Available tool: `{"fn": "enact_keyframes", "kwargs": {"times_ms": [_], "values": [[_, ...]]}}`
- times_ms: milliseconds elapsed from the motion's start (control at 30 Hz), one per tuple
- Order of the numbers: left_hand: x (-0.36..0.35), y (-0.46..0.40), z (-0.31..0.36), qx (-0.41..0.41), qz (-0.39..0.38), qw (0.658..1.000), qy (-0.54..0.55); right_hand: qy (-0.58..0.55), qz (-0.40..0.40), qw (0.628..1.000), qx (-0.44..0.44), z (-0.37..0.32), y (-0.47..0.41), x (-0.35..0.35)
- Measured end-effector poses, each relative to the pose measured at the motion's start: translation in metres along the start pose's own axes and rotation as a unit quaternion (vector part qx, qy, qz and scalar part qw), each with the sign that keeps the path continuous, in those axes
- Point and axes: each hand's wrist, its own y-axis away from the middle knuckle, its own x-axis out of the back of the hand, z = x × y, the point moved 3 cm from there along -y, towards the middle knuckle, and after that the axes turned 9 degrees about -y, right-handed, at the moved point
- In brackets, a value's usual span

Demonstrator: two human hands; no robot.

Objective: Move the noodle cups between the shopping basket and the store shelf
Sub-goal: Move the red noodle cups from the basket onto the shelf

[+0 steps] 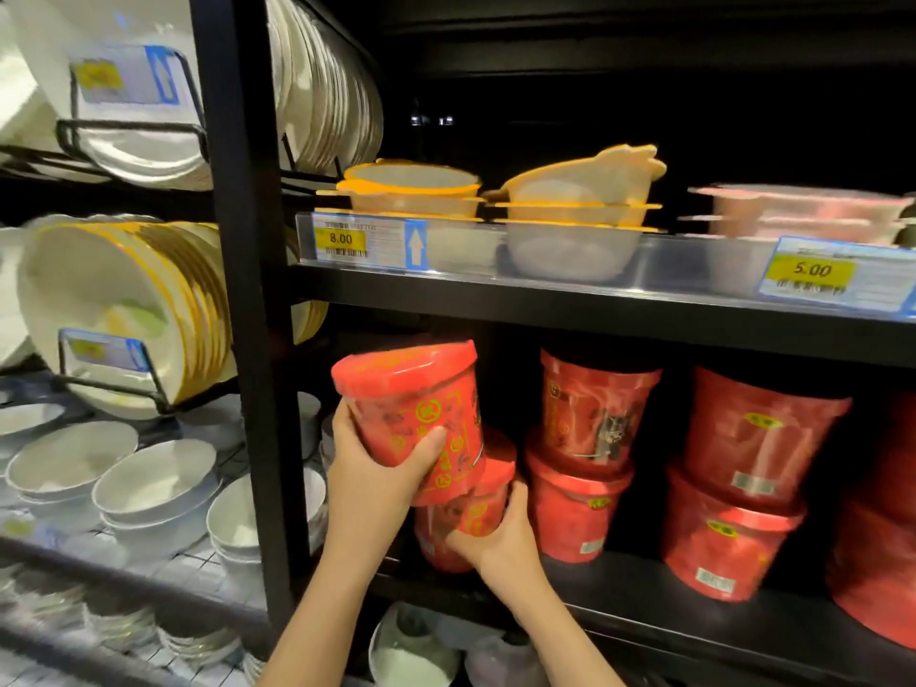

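My left hand (376, 468) grips a red noodle cup (411, 404), tilted to the left, at the left end of the black store shelf (644, 602). Just below it my right hand (500, 538) holds a second red cup (471, 518) that stands on the shelf and is partly hidden behind the tilted one. To the right stand two stacks of red noodle cups: one stack (585, 448) in the middle, another (743, 478) further right. More red cups (877, 562) sit at the far right edge. The shopping basket is out of sight.
The shelf above carries stacked plastic bowls with orange rims (570, 210) and pink ones (803, 210), with price tags on its front. A black upright post (248, 290) divides off racks of white plates (124, 309) and bowls (148, 488) on the left.
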Motion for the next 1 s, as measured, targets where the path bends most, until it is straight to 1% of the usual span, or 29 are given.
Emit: {"fn": "enact_keyframes", "kwargs": {"times_ms": [200,433,567,733,900,1000], "values": [[-0.024,-0.024,-0.002,-0.005,0.003,0.998,-0.07,0.049,0.008,0.999,0.01,0.001,-0.01,-0.005],[-0.051,-0.037,-0.009,0.006,-0.016,0.986,-0.165,0.061,0.002,0.998,0.024,0.003,-0.024,-0.01],[-0.054,-0.043,-0.012,0.003,-0.018,0.982,-0.186,0.069,-0.001,0.997,0.026,0.004,-0.03,-0.013],[-0.056,-0.051,-0.013,-0.012,-0.015,0.985,-0.172,0.103,0.003,0.995,0.009,0.006,-0.036,-0.018],[-0.056,-0.055,-0.023,-0.041,-0.015,0.984,-0.174,0.115,-0.006,0.993,0.011,0.004,-0.035,-0.017],[-0.053,-0.053,-0.026,-0.056,-0.036,0.98,-0.186,0.117,-0.02,0.993,0.001,0.005,-0.033,-0.015]]}}
